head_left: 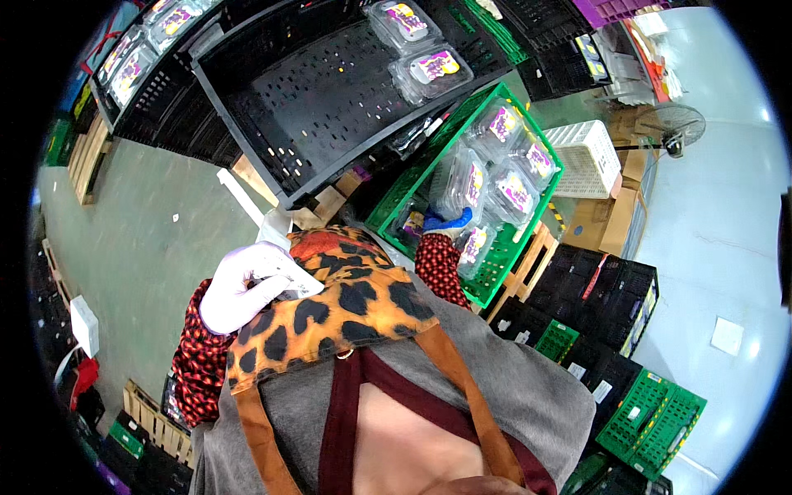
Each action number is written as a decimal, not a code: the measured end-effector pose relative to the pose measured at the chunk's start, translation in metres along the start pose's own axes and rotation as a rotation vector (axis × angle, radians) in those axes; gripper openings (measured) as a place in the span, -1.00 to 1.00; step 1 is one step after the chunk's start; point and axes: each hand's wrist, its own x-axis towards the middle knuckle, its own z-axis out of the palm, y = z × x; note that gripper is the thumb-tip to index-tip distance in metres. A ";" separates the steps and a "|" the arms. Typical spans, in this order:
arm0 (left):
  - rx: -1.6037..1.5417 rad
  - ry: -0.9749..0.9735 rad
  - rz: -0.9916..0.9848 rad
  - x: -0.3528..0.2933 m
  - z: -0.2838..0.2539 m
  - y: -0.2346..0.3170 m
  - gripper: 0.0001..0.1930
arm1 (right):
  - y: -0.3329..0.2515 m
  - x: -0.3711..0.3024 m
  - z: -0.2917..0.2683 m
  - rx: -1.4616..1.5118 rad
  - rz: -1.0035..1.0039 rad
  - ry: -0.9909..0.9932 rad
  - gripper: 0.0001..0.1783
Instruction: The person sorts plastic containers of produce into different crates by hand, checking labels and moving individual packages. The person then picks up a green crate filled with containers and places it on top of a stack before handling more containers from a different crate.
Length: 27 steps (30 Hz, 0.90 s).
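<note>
My left hand (pixel 239 287), in a white glove, is closed on a small white paper slip (pixel 302 285) in front of my leopard-print apron (pixel 355 297). To the right, my right hand (pixel 448 222), in a blue glove, reaches into a green crate (pixel 495 290). Its fingers grip the near end of a clear plastic clamshell box (pixel 459 183) with a purple and yellow label; the box sits tilted. Several similar clamshells, such as one at the right (pixel 512 193), lie around it in the crate. Part of the grip is hidden behind the box.
A large black crate (pixel 280 103) ahead holds two clamshells (pixel 435 68) at its right side. More packed clamshells (pixel 128 74) stand far left. A white basket (pixel 579 157), cardboard boxes (pixel 606 221), a fan (pixel 672 130) and stacked black crates (pixel 602 289) are on the right.
</note>
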 end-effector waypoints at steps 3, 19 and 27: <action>0.027 0.009 0.014 0.000 0.001 0.003 -0.87 | 0.014 0.025 0.002 -0.101 -0.190 0.098 -0.31; 0.108 0.206 0.364 0.015 0.004 0.014 -0.94 | -0.039 -0.060 0.166 -0.525 -0.446 -0.451 -0.58; -0.163 0.583 0.204 0.019 0.006 0.016 -0.80 | 0.107 0.062 0.412 -1.633 -0.893 -1.066 -0.41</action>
